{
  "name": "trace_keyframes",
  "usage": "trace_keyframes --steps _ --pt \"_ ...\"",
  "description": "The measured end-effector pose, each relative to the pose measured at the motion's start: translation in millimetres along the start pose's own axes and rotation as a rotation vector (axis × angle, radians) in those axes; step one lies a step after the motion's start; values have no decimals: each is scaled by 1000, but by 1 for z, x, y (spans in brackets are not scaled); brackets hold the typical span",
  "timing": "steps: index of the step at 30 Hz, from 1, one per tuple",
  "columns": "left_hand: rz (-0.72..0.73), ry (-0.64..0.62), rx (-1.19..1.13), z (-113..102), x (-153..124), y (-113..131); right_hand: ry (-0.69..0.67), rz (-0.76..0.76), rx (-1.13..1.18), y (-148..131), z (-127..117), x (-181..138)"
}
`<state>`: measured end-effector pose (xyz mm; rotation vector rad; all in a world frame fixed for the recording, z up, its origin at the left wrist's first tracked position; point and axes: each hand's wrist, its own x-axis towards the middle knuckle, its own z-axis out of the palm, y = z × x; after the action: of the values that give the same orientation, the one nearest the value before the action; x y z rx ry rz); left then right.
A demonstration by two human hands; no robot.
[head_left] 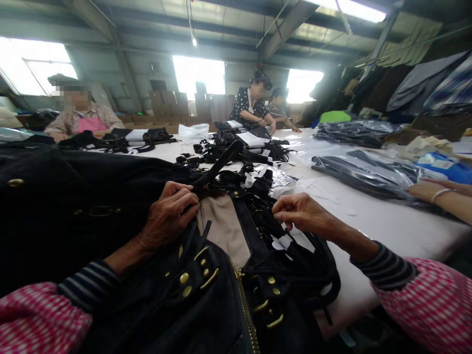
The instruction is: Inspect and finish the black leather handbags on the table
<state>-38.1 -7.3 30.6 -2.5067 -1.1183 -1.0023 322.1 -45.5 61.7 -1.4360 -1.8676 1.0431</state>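
Observation:
A black jacket [217, 295] with gold studs, buckles and a gold zip lies open in front of me, its beige lining [224, 226] showing. My left hand [169, 216] is closed on the black collar strap [217, 169] at the top of the lining. My right hand [302, 212] is pinched shut at the jacket's right edge, above a white paper tag [282, 242]; what the fingertips hold is too small to make out. Both wrists wear striped cuffs under pink checked sleeves.
A white table [387, 226] carries piles of black straps and garments [239, 147] and plastic-wrapped dark clothing [361, 172]. Another person's hand with a bracelet [438, 194] rests at the right. Other people sit at the far side [254, 105] and far left [83, 118].

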Motion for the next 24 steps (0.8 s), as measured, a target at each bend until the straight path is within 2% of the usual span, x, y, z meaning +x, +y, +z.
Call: trace_keyframes --steps 4,7,10,13,18,22,24 --pt "-5 -3 -9 -1 0 1 -210 21 -86 -3 7 7" --pt "-13 -11 -14 0 0 0 -247 -27 -213 -5 4 4" --pt "-14 -1 -13 0 0 1 -182 -89 -300 -6 1 -4" --pt "-14 7 -8 0 0 1 -69 -131 -274 -4 1 -16" --pt "-3 45 -7 3 0 1 -94 11 -77 4 5 -34" --pt "-1 59 -22 3 0 1 53 23 9 10 15 -43" --pt "-1 52 -30 3 0 1 72 33 3 13 22 -44"
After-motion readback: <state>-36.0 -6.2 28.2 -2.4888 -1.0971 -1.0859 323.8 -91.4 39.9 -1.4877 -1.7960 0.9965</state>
